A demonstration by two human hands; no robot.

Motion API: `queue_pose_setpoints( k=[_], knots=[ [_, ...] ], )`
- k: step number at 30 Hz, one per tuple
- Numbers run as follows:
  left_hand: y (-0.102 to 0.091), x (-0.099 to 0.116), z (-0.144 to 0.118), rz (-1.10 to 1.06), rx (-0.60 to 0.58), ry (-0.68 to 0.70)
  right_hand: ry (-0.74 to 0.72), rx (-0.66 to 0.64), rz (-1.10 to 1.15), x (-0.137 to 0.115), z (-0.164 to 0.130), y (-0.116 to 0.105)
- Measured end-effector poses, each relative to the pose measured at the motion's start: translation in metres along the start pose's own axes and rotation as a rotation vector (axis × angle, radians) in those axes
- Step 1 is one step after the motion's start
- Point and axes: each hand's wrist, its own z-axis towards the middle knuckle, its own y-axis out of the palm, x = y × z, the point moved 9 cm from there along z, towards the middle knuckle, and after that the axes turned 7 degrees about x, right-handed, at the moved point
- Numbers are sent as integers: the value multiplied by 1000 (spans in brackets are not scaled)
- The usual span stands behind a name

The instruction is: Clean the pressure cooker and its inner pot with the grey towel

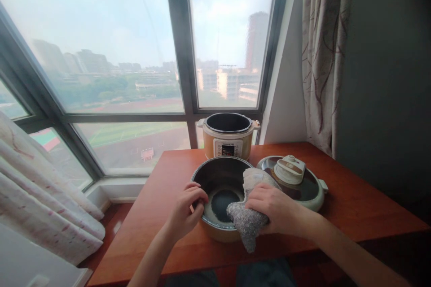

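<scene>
A round inner pot with a dark inside and a worn base stands upright near the front of the table. My left hand grips the pot's left rim, thumb and fingers closed around the edge. In my right hand a grey, fluffy cleaning cloth is bunched over the pot's right rim. Part of the cloth hangs outside the pot, and my fingers press on its top. The cloth hides the rim beneath it.
Behind the pot stands an electric pressure cooker with its top uncovered. Its lid lies on the right, close to my right forearm. The reddish wooden table ends near my lap. Windows and curtains surround the far side.
</scene>
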Motion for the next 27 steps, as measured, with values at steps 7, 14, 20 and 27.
queue_pose_setpoints(
  k=[7,14,20,27],
  knots=[
    [5,65,-24,148,51,85,124,-26,-145,-30,7,5],
    [18,83,-37,138,115,95,213,35,-92,-62,18,19],
    [9,45,-33,33,295,-116,202,68,-117,-65,17,27],
    [-4,-6,-21,-178,258,-243,4,-17,-13,-39,1,4]
  ],
)
